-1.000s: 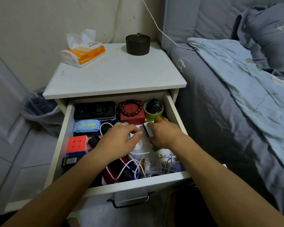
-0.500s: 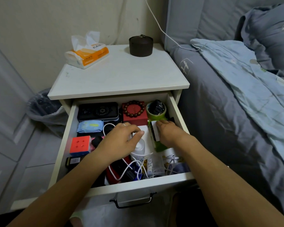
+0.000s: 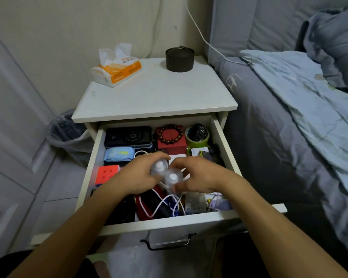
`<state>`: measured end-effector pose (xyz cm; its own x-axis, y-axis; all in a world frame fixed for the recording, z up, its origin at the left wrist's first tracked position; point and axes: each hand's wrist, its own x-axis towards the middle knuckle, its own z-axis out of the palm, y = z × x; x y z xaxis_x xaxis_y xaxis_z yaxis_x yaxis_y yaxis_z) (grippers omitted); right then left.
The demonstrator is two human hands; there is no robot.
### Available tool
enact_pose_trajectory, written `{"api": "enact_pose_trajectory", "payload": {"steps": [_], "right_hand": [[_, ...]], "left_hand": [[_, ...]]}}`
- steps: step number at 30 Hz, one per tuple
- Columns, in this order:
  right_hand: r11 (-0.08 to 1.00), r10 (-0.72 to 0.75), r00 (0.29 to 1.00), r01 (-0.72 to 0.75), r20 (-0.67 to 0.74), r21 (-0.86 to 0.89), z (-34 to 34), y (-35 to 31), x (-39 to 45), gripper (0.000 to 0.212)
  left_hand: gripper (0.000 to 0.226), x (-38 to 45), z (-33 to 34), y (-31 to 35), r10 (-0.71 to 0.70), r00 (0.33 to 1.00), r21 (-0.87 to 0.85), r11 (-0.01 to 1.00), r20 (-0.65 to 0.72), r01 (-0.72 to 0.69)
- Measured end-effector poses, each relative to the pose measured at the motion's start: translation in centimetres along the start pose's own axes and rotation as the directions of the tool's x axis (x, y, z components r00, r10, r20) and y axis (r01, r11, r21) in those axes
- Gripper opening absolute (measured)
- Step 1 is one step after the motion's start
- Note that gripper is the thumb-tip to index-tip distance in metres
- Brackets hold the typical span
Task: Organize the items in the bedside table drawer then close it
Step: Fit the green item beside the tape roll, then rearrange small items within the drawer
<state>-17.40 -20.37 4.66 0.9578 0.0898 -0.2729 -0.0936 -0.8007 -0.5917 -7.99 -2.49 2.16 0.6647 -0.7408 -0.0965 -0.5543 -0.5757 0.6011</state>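
Drawer (image 3: 222, 137) of the bedside table is pulled fully out, approx. 6 o'clock from the tabletop (image 3: 155, 97). Both hands are over its middle. Left hand (image 3: 138, 177) has its fingers curled round a small clear bottle (image 3: 159, 167); right hand (image 3: 201, 177) grips a second clear bottle (image 3: 172, 180), touching the first at its 5 o'clock.

What's changed vs. a sec ago: right hand was at the drawer's 2 o'clock side, pressing a small white-and-black box against the right wall by the green tape roll (image 3: 197, 137). It has since left that spot and come in to the centre to take a bottle, while the left hand has lifted its bottle up off the clutter. So the box step looks done, and the bottles are now the item in hand, prob. being paired up to go somewhere together.

Back row at 12 o'clock looks sorted: black case (image 3: 129, 136), red box (image 3: 171, 145) w/ bead bracelet (image 3: 170, 134), tape roll. Red cube (image 3: 107, 174) sits at 9 o'clock by the left wall.

Front strip at 6 o'clock is messy: white cables (image 3: 161, 203) looped over dark bits and small packets. My read: task approx. mid-way; cables need coiling before the drawer can be pushed shut. Risk: a cable seems to trail under the bottles and may drag along.
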Motion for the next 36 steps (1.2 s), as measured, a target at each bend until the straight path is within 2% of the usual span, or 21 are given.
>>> {"api": "enact_pose_trajectory", "payload": {"steps": [4,8,11,14,17,21,23,26,29,33,36], "right_hand": [[0.999,0.005,0.995,-0.001,-0.099,0.047,-0.4,0.2,-0.4,0.051],[0.989,0.022,0.956,0.023,-0.294,0.148,-2.2,0.5,-1.7,0.043],[0.984,0.042,0.913,0.032,-0.407,0.173,-3.0,0.8,-2.7,0.041],[0.996,0.075,0.878,-0.039,-0.472,0.086,-3.2,0.9,-4.2,0.046],[0.987,0.137,0.858,-0.162,-0.496,-0.007,-3.2,1.0,-5.7,0.051],[0.941,0.244,0.849,-0.325,-0.468,-0.099,-3.3,1.2,-6.7,0.045],[0.922,0.277,0.864,-0.362,-0.421,-0.136,-3.1,1.7,-6.5,0.04],[0.924,0.308,0.88,-0.367,-0.363,-0.108,-3.0,2.3,-6.2,0.026],[0.929,0.319,0.875,-0.366,-0.364,-0.065,-3.1,2.7,-6.0,0.023],[0.935,0.33,0.845,-0.355,-0.421,0.02,-3.5,2.9,-5.9,0.025],[0.939,0.328,0.817,-0.337,-0.475,0.069,-3.8,2.9,-5.9,0.019]], "left_hand": [[0.048,-0.2,-0.3,0.3,0.011,0.995,-0.067,0.998,-0.095,-0.017],[0.046,-0.5,-0.7,0.8,-0.059,0.96,-0.275,0.961,-0.273,-0.019],[0.046,-0.6,-0.7,1.3,-0.107,0.948,-0.413,0.91,-0.299,-0.027],[0.045,-0.6,-0.4,2.3,-0.094,0.956,-0.445,0.894,-0.276,-0.041],[0.046,-0.3,0.3,4.0,-0.02,0.969,-0.404,0.911,-0.247,-0.084],[0.048,1.0,2.3,6.2,0.08,0.984,-0.361,0.923,-0.158,-0.132],[0.051,1.8,3.3,7.1,0.104,0.989,-0.367,0.92,-0.107,-0.136],[0.053,3.3,3.9,8.1,0.084,0.996,-0.373,0.924,-0.031,-0.089],[0.053,4.5,3.9,8.1,0.079,0.996,-0.403,0.913,0.035,-0.058],[0.055,4.9,4.1,8.0,0.098,0.994,-0.367,0.927,0.044,-0.075],[0.057,5.1,4.8,7.9,0.063,0.992,-0.431,0.902,0.11,-0.009]]}}
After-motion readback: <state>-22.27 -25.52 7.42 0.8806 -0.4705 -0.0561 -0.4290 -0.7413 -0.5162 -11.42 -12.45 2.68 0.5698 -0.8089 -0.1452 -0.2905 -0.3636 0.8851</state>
